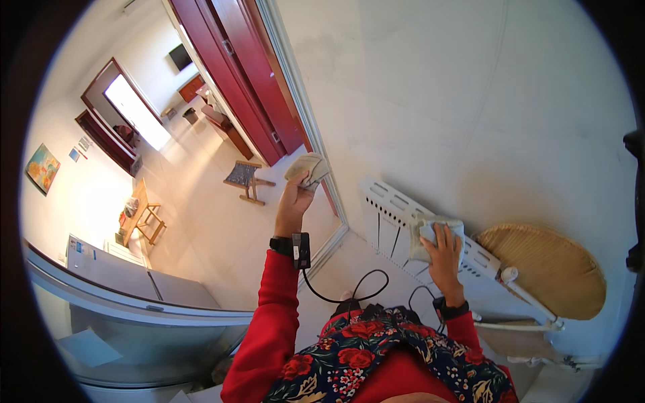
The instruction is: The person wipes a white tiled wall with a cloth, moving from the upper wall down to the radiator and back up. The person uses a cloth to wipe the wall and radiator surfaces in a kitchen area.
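Observation:
A folded pale cloth [308, 166] is gripped in my left hand [295, 196], raised beside the white door frame [322, 151]. My right hand [444, 252] lies on a second folded cloth [421, 239], pale with a light blue patch. That cloth rests over the top edge of a white panel radiator [390, 204], which stands along the wall. Part of the radiator's top is hidden under the cloth and my hand.
Behind the radiator's right end leans a round woven tray [549, 272], near white pipes [534, 305]. Dark red doors [252, 75] stand at upper left. Beyond the doorway are a folding stool [244, 176], a wooden table [136, 206] and a refrigerator [116, 272]. Black cables [347, 297] hang from both wrists.

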{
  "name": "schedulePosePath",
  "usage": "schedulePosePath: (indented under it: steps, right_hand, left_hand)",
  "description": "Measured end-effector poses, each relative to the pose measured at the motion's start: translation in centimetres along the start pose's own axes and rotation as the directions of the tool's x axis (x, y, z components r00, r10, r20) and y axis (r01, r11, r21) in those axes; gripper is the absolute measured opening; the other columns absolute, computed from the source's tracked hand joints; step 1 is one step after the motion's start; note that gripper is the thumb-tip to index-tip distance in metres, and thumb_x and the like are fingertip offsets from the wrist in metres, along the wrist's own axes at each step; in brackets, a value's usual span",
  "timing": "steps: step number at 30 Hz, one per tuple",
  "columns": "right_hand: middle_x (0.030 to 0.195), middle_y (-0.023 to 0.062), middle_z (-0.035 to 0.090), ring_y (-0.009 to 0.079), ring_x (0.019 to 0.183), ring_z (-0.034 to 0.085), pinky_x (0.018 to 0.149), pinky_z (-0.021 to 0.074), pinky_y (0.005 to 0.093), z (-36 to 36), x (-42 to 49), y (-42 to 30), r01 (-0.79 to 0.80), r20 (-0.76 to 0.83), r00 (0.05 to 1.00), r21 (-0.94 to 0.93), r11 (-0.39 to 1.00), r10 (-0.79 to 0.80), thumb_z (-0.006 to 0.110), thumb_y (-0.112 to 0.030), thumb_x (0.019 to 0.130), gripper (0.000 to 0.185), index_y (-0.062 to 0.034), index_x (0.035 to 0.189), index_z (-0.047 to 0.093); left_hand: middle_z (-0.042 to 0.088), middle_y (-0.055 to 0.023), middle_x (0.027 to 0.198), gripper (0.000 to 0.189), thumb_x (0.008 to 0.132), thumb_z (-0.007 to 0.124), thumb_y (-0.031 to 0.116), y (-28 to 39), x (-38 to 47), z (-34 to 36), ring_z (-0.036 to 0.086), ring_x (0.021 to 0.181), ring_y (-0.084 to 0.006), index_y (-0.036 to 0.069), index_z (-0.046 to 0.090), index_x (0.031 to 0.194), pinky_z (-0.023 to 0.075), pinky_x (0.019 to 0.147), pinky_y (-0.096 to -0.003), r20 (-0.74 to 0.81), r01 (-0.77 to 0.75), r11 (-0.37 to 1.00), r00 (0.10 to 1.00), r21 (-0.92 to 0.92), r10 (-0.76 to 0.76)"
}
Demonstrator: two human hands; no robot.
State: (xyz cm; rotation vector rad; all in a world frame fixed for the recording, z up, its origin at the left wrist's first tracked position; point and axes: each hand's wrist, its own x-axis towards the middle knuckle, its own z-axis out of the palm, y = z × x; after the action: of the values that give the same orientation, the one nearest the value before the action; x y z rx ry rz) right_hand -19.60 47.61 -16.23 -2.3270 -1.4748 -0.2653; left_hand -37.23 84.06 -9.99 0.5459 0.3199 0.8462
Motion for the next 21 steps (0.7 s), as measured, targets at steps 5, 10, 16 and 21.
schedulePosePath:
  steps: [5, 10, 16, 21]
  right_hand:
    - [0.139, 0.0140, 0.038, 0.0343, 0.131, 0.029, 0.105, 0.0189, 0.0527, -0.3, 0.2, -1.0, -0.060, -0.016, 0.998, 0.023, 0.998, 0.060, 0.054, 0.011, 0.062, 0.056, -0.0152, 0.111, 0.064]
    - [0.137, 0.0127, 0.041, 0.0335, 0.130, 0.030, 0.105, 0.0190, 0.0517, -0.1, 0.6, -2.0, -0.142, -0.038, 0.989, 0.032, 0.989, 0.143, 0.054, 0.011, 0.062, 0.055, -0.0169, 0.108, 0.066]
    - [0.136, 0.0127, 0.041, 0.0334, 0.133, 0.027, 0.108, 0.0161, 0.0497, 1.0, 0.8, -2.6, -0.193, -0.088, 0.977, 0.006, 0.981, 0.193, 0.062, 0.006, 0.061, 0.054, -0.0189, 0.109, 0.066]
    - [0.108, 0.0101, 0.056, 0.0220, 0.104, 0.051, 0.087, 0.0396, 0.0376, -1.8, 2.8, -2.9, -0.410, 0.051, 0.862, 0.657, 0.632, 0.505, 0.055, 0.000, 0.079, 0.037, -0.0082, 0.116, 0.058]
  left_hand:
    - [0.055, -0.0110, 0.121, 0.037, 0.086, 0.054, -0.001, 3.9, 6.2, 3.1, 0.054, 0.113, -0.0264, 0.004, 0.049, 0.122, 0.0470, 0.095, -0.0399, 0.187, -0.174, 0.985, 0.967, -0.004, 0.172]
    - [0.052, -0.0083, 0.125, 0.040, 0.090, 0.053, 0.010, 9.1, 11.4, 5.9, 0.051, 0.115, -0.0252, 0.009, 0.044, 0.129, 0.0464, 0.094, -0.0422, 0.229, -0.298, 0.954, 0.931, 0.033, 0.283]
    - [0.050, -0.0056, 0.126, 0.038, 0.094, 0.050, 0.019, 13.0, 16.0, 11.0, 0.049, 0.116, -0.0210, 0.011, 0.043, 0.131, 0.0432, 0.095, -0.0381, 0.418, -0.491, 0.871, 0.796, 0.022, 0.438]
    - [0.051, -0.0046, 0.123, 0.038, 0.095, 0.050, 0.017, 12.8, 18.2, 14.2, 0.050, 0.113, -0.0178, 0.006, 0.043, 0.130, 0.0425, 0.093, -0.0344, 0.426, -0.489, 0.872, 0.783, -0.028, 0.453]
